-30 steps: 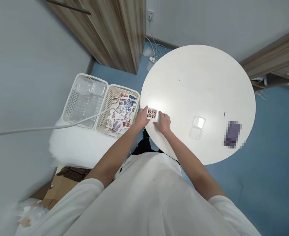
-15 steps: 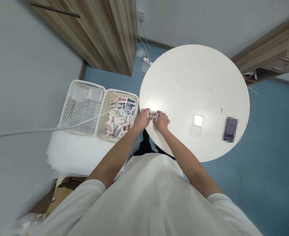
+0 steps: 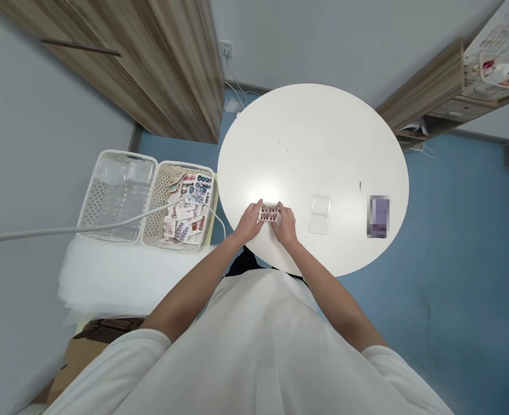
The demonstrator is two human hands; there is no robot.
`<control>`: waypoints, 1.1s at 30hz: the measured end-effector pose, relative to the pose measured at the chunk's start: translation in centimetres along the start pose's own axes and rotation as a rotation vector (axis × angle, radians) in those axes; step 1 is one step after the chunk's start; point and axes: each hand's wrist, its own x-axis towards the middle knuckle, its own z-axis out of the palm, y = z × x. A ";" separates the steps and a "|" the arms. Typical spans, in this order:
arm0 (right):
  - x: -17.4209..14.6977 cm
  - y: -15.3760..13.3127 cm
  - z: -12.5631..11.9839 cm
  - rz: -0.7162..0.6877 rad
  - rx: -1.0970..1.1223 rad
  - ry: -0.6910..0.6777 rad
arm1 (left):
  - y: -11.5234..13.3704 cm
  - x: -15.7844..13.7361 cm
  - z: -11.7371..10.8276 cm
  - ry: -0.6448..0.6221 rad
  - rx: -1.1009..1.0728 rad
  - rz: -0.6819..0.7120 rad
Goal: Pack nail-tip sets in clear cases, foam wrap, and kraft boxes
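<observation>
Over the near left part of the round white table [image 3: 323, 127], a small white card of press-on nails [image 3: 270, 212] is held between my two hands. The nails sit in two rows and look brownish and shiny. My left hand [image 3: 249, 222] grips the card's left edge, fingers closed on it. At the right edge, my right hand [image 3: 286, 225] pinches the card between thumb and fingers. To the right, a clear plastic case [image 3: 320, 214] lies opened out flat on the table, apart from both hands.
A blurred-out purple object [image 3: 378, 217] lies near the table's right edge. Left of the table are a basket of nail cards [image 3: 150, 230] and a basket of clear cases [image 3: 90, 202]. A white cable [image 3: 107, 227] crosses over them. White sheeting [image 3: 120, 276] lies in front.
My view has shifted right, so table and baskets appear further left. Both hands keep hold of the nail card, which has come further in over the table from its left edge.
</observation>
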 end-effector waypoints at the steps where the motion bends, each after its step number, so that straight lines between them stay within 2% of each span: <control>1: -0.7 1.0 -0.9 -0.008 0.015 0.009 | 0.8 0.0 0.8 -0.016 -0.004 0.020; 8: -5.3 9.0 -7.8 -0.037 0.050 -0.017 | 6.7 0.6 6.9 -0.197 0.066 0.092; 13: -5.5 13.2 -10.7 -0.058 -0.027 -0.044 | 9.4 2.3 9.7 -0.243 0.192 0.126; 17: -4.0 14.9 -11.5 -0.083 -0.066 -0.085 | 10.2 3.7 10.9 -0.254 0.261 0.083; 21: -3.0 15.3 -11.6 -0.106 -0.106 -0.128 | 10.4 4.4 11.6 -0.260 0.305 0.049; 28: -2.5 15.3 -11.3 -0.103 -0.169 -0.151 | 10.2 4.2 12.4 -0.244 0.286 0.011; 33: -2.4 15.7 -11.0 -0.109 -0.124 -0.140 | 9.9 4.0 12.9 -0.234 0.281 -0.008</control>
